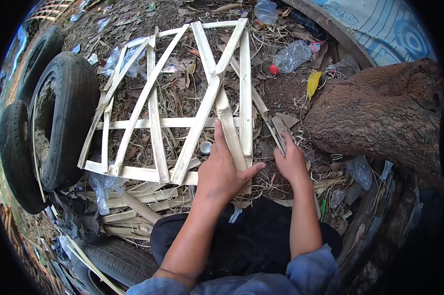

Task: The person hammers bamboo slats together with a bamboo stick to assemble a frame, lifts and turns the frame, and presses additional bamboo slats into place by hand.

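A lattice of pale split strips (153, 120) lies on the littered ground, with crossed diagonals and a cross strip through the middle. My left hand (224, 164) rests on its lower right part, index finger pointing up and thumb stretched to the right, over a wide slat (231, 132). Just right of the lattice, my right hand (290, 158) is closed around a thin dark tool (276, 134), perhaps a blade; its handle is mostly hidden by the fingers. A long narrow strip (255, 98) runs under the lattice's right side toward the tool.
Old tires (72, 118) stand at the left. A thick tree trunk (379, 110) lies at the right. A plastic bottle (293, 56) with a red cap and a yellow leaf (313, 84) are at the upper right. Loose split pieces (143, 206) lie below the lattice.
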`<state>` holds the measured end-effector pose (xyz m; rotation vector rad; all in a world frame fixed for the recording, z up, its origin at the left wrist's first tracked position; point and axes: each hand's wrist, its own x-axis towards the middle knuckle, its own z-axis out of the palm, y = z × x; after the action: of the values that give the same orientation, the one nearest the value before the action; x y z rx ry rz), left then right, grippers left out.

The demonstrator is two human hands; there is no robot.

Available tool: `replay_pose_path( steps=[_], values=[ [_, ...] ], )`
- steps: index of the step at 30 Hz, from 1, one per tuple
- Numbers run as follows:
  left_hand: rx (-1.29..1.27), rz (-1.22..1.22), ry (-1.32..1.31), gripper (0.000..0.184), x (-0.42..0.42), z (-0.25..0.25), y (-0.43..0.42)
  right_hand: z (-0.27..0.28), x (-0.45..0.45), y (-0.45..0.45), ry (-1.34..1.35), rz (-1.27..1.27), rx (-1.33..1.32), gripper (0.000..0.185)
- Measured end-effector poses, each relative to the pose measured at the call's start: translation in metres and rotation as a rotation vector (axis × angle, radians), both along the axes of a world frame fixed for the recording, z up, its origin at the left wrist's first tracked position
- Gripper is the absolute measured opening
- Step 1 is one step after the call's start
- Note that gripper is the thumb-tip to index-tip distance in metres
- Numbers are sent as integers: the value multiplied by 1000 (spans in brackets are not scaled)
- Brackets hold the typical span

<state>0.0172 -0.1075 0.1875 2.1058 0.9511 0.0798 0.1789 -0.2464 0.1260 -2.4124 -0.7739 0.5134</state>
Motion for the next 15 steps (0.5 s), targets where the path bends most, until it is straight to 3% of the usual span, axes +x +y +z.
replay_pose_path(
  steps=[1, 5, 7, 11, 15],
  values=[
    [15, 1, -25, 131, -2, -2, 0, 0, 11, 3, -121, 136, -27, 41],
    [-150, -12, 133, 133, -5, 8, 0, 12, 53, 36, -138, 307, -150, 37],
    [-237, -66, 237, 132, -5, 10, 0, -6, 81, 53, -408, 611, 53, 37],
    [-44, -52, 127, 126, -10, -7, -5, -19, 117, 99, -519, 730, 32, 36],
    [-76, -69, 196, 125, -3, -16, -4, -56, 131, 110, -695, 659, -94, 38]
  ],
)
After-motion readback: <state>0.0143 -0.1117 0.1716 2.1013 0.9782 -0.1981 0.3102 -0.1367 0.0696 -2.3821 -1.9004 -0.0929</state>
